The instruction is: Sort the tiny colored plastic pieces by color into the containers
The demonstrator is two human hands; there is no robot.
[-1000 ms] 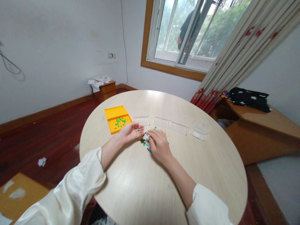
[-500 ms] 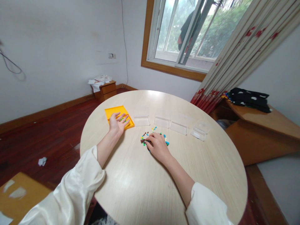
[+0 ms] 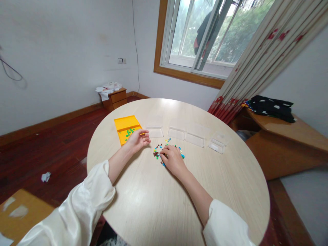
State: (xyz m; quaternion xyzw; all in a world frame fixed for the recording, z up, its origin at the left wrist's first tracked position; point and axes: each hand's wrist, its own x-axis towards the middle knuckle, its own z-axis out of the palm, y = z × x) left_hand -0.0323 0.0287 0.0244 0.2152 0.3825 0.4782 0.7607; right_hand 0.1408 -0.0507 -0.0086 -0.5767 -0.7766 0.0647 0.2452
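Note:
Small building bricks in brown, green, blue, yellow and white lie in a loose pile (image 3: 156, 154) near the table's middle. Over the pile's right part rests my right hand (image 3: 174, 158), its thumb and fingertips drawn together among the bricks. Whatever it pinches is too small and hidden to name. My left hand (image 3: 138, 141) hovers beside the right edge of an open yellow case (image 3: 126, 121), palm turned up, fingers loosely bent and apart, with nothing visible in it. Several green bricks (image 3: 130, 132) are scattered in the case's near half, partly behind my left hand.
Clear plastic boxes stand in a row behind the pile: one at left (image 3: 155, 132), two in the middle (image 3: 176, 133) (image 3: 194, 139), and a smaller one (image 3: 216, 146) at right. All are on a round wooden table (image 3: 159, 205). Dark clothing (image 3: 273, 108) lies on a cabinet at right.
My left hand has moved from over the yellow case to the right and nearer, uncovering green bricks in it. My right hand has barely shifted at the pile.

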